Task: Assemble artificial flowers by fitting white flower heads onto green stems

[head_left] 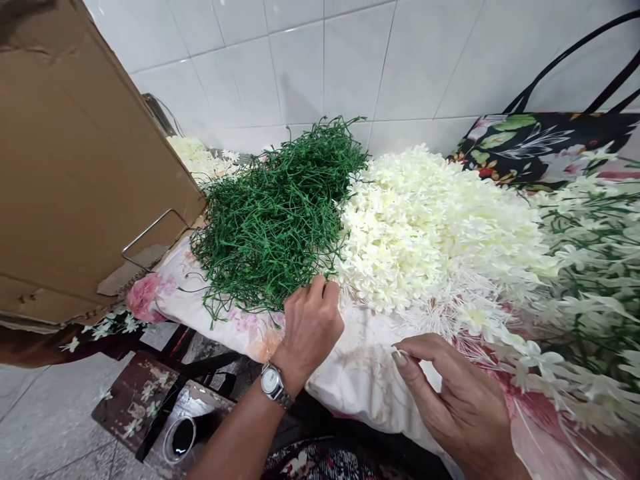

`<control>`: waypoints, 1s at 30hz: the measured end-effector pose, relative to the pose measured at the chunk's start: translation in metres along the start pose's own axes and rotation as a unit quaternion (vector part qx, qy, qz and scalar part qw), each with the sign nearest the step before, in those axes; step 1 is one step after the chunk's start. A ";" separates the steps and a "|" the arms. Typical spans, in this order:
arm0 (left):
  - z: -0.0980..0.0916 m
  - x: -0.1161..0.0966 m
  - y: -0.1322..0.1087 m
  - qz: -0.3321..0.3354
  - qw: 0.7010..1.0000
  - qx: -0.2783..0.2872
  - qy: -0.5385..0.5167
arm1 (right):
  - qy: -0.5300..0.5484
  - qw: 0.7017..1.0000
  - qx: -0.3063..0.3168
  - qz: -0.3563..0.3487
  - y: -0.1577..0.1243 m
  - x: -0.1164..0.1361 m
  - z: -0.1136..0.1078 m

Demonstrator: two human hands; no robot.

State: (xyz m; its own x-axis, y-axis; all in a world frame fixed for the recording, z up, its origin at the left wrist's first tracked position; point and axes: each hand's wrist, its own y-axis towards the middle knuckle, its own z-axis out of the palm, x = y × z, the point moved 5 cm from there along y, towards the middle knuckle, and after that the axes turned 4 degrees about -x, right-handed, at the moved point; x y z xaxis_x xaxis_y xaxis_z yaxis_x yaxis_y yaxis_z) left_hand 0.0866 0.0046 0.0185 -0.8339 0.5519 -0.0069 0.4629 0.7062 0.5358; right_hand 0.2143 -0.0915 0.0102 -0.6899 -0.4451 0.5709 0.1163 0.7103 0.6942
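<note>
Green stems (275, 230) look light, wiry; pinch ends. Your right hand (463, 403) pinches a white sliver (396, 349); left hand (315, 320), hold unclear.

Cardbd box (85, 173) far L of L grip (314, 317); cup (169, 448), dark inside, lower L of same; blk floral bag (530, 157) beyond R grip (453, 393); tiled wall (300, 67) behind.

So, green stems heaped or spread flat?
Heaped: the stems form a tangled mound beside the white flowers, ends poking out.
</note>
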 end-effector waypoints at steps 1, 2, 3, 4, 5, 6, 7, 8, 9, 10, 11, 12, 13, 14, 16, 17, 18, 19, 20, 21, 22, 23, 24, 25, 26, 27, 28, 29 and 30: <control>-0.003 -0.001 -0.002 0.003 0.999 -0.023 -0.029 | -0.003 1.000 0.002 -0.002 0.000 0.000 0.000; -0.007 -0.002 -0.005 0.005 0.997 -0.046 -0.068 | -0.006 1.000 0.003 -0.004 0.001 0.001 0.000; -0.010 -0.004 -0.008 0.006 0.991 -0.069 -0.114 | -0.007 1.000 0.005 -0.005 0.002 0.001 0.001; -0.014 -0.005 -0.011 0.001 0.982 -0.091 -0.166 | -0.008 1.000 0.004 -0.006 0.002 0.001 0.000; -0.017 -0.005 -0.014 -0.011 0.969 -0.110 -0.220 | -0.007 1.000 0.002 -0.006 0.003 0.002 0.000; -0.020 -0.004 -0.017 -0.032 0.953 -0.124 -0.273 | -0.006 1.000 0.001 -0.003 0.004 0.002 0.000; -0.021 -0.002 -0.020 -0.062 0.935 -0.134 -0.322 | -0.005 1.000 0.002 0.002 0.004 0.002 0.000; -0.021 0.001 -0.022 -0.099 0.915 -0.138 -0.366 | -0.004 1.000 0.005 0.007 0.005 0.002 0.000; -0.019 0.005 -0.024 -0.140 0.892 -0.136 -0.408 | -0.003 1.000 0.010 0.014 0.005 0.002 0.000; -0.016 0.009 -0.026 -0.180 0.866 -0.130 -0.448 | -0.002 1.000 0.012 0.020 0.005 0.002 -0.001; -0.012 0.013 -0.028 -0.218 0.837 -0.123 -0.486 | -0.001 1.000 0.014 0.026 0.005 0.002 -0.001; -0.008 0.016 -0.029 -0.250 0.806 -0.116 -0.523 | 0.001 0.999 0.012 0.031 0.005 0.003 -0.001; -0.004 0.019 -0.030 -0.274 0.773 -0.111 -0.561 | 0.005 0.999 0.010 0.034 0.006 0.003 -0.002; -0.002 0.020 -0.031 -0.292 0.740 -0.107 -0.597 | 0.009 0.999 0.008 0.038 0.006 0.004 -0.002; 0.001 0.022 -0.031 -0.314 0.670 -0.103 -0.664 | 0.021 0.999 0.012 0.043 0.006 0.005 -0.001; 0.001 0.022 -0.030 -0.322 0.637 -0.099 -0.694 | 0.028 0.998 0.015 0.045 0.007 0.006 -0.001; 0.000 0.021 -0.031 -0.331 0.605 -0.095 -0.718 | 0.035 0.998 0.017 0.049 0.007 0.006 -0.001; -0.002 0.020 -0.031 -0.341 0.577 -0.089 -0.737 | 0.042 0.997 0.018 0.054 0.007 0.006 -0.001; -0.004 0.018 -0.032 -0.351 0.553 -0.080 -0.751 | 0.049 0.997 0.018 0.060 0.008 0.006 -0.001; -0.006 0.016 -0.033 -0.361 0.534 -0.069 -0.762 | 0.057 0.996 0.016 0.068 0.008 0.006 -0.002; -0.007 0.013 -0.035 -0.372 0.517 -0.054 -0.769 | 0.066 0.995 0.011 0.078 0.009 0.006 -0.003; -0.008 0.009 -0.038 -0.384 0.503 -0.036 -0.773 | 0.074 0.993 0.004 0.088 0.010 0.005 -0.005; -0.009 0.005 -0.042 -0.396 0.490 -0.015 -0.777 | 0.083 0.992 -0.003 0.097 0.010 0.006 -0.007; -0.008 0.000 -0.046 -0.408 0.478 0.008 -0.778 | 0.092 0.990 -0.006 0.104 0.011 0.006 -0.008; -0.007 -0.004 -0.051 -0.419 0.467 0.030 -0.778 | 0.100 0.989 -0.006 0.108 0.012 0.008 -0.010; -0.006 -0.009 -0.056 -0.427 0.459 0.052 -0.777 | 0.108 0.988 0.000 0.110 0.013 0.009 -0.010; -0.004 -0.013 -0.060 -0.431 0.457 0.072 -0.775 | 0.113 0.988 0.009 0.109 0.013 0.011 -0.009; -0.003 -0.017 -0.064 -0.430 0.460 0.090 -0.772 | 0.117 0.987 0.020 0.106 0.013 0.013 -0.008; -0.002 -0.020 -0.068 -0.425 0.469 0.105 -0.767 | 0.119 0.987 0.029 0.104 0.013 0.015 -0.007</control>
State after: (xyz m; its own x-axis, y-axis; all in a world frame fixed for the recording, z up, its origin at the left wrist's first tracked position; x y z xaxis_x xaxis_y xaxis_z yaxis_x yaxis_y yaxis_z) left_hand 0.0715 -0.0554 -0.0158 0.3796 -0.4123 -0.8282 0.3122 0.8998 -0.3048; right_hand 0.2107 -0.0929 0.0306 -0.4680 -0.3972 0.7894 0.1908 0.8269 0.5291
